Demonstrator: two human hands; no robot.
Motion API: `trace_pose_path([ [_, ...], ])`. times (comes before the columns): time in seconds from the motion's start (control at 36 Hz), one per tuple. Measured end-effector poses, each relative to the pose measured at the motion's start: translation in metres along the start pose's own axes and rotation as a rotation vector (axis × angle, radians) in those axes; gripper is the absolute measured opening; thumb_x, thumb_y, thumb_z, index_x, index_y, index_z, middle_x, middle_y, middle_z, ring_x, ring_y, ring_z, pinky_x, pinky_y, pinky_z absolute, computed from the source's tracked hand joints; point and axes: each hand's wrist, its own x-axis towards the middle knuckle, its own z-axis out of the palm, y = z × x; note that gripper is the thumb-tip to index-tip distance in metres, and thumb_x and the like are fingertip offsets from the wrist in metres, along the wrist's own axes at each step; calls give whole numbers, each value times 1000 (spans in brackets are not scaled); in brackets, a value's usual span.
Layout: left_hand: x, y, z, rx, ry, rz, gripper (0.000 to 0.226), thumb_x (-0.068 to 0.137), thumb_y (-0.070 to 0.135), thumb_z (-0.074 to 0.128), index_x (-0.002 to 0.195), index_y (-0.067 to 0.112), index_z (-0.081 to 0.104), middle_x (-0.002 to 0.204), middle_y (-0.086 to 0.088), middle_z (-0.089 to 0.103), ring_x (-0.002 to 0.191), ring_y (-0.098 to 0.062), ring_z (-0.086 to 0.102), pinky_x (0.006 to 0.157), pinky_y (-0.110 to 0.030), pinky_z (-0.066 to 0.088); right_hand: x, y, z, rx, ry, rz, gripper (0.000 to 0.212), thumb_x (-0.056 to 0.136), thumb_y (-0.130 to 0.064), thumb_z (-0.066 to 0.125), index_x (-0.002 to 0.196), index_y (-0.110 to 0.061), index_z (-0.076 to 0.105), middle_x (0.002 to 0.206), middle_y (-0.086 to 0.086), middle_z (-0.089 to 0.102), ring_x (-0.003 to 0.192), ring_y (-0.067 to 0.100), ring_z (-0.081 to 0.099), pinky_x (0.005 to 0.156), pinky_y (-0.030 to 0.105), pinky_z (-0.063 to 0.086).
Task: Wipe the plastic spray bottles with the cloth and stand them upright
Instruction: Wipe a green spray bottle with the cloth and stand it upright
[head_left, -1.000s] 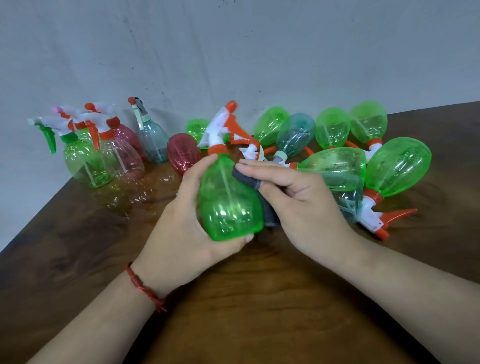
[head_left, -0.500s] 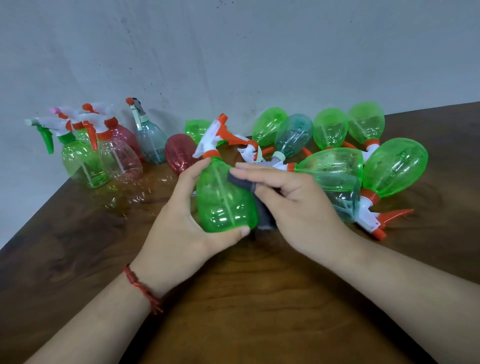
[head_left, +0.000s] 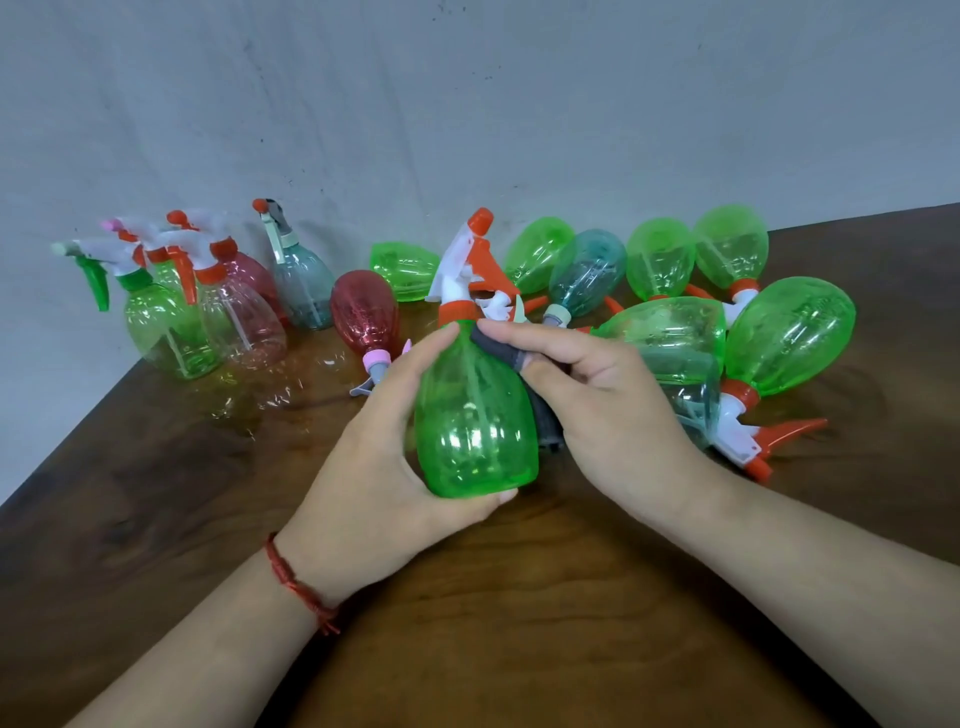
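Item: green translucent plastic spray bottle with an orange-and-white trigger head (head_left: 475, 415), centre of frame, held upright.
Left hand (head_left: 384, 467): wrapped round the bottle's belly, one fingertip showing under the base.
Right hand (head_left: 608, 405): fingers curled, pinching a dark grey cloth (head_left: 498, 351) against the bottle's shoulder.
Handling: judged empty, hence light; thin walls likely to flex; smooth plastic, probably slippery. Best gripped at belly or neck collar, not the trigger.
Obscured: most of the cloth, behind bottle and right hand; the bottle's far side; whether its base touched the dark brown wooden table (head_left: 519, 623).
Other stock: upright bottles (head_left: 171, 322) at upper left; lying bottles (head_left: 789, 338) at right.
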Motion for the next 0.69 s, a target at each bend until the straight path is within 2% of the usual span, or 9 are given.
trace_pose_path([
  [0.08,2,-1,-3,22,85,-12,117,68,31,103,163,27,36,157,15,51,147,-16,51,121,-45,44,-3,3,1,-127,-17,-71,43,105,6,53,123,-23,78,135,-10,72,134,3,60,119,30,44],
  [0.17,3,-3,-5,-12,186,-62,113,67,31,102,161,32,39,152,16,57,141,-7,56,118,-39,47,-7,4,2,-247,-52,-152,45,104,7,55,124,-25,78,143,-12,67,138,-1,55,119,23,41],
  [0.28,6,-12,-10,2,286,-138,112,67,36,101,160,38,38,151,13,57,137,-6,58,116,-40,49,-11,6,5,-370,-103,-252,43,102,9,56,124,-19,80,146,-11,64,136,-2,57,116,20,43],
  [0.36,6,-9,-9,59,316,-159,112,67,35,101,160,33,38,150,20,54,133,10,53,110,-12,43,-12,8,8,-407,-107,-302,40,102,8,58,123,-17,80,146,-10,65,133,0,60,113,22,46],
  [0.42,6,-6,-7,71,323,-167,111,68,35,100,161,31,38,149,22,53,132,14,52,104,-3,40,-12,8,7,-412,-96,-317,40,101,8,58,122,-17,81,145,-10,65,132,1,61,112,24,48],
  [0.47,5,-5,-6,72,315,-163,111,69,35,100,161,31,37,149,22,53,134,9,53,106,-6,42,-11,8,6,-393,-89,-303,42,100,10,58,120,-18,82,143,-10,66,131,2,62,112,24,48],
  [0.56,5,-6,-6,55,242,-133,113,68,32,101,161,33,37,152,17,54,138,-3,56,116,-29,47,-9,7,4,-330,-81,-225,44,100,10,57,119,-20,82,141,-12,68,133,0,60,114,21,45],
  [0.64,4,-7,-4,24,136,-94,116,67,34,104,162,34,37,156,14,53,145,-12,53,120,-45,46,-3,5,3,-240,-41,-130,40,103,7,56,115,-21,82,136,-10,71,132,2,61,106,16,48],
  [0.69,2,-4,-1,-8,77,-66,117,66,35,102,162,36,36,157,13,52,146,-18,53,119,-50,46,2,4,2,-91,-21,-40,36,105,5,56,114,-19,82,130,-7,75,126,5,66,100,18,53],
])
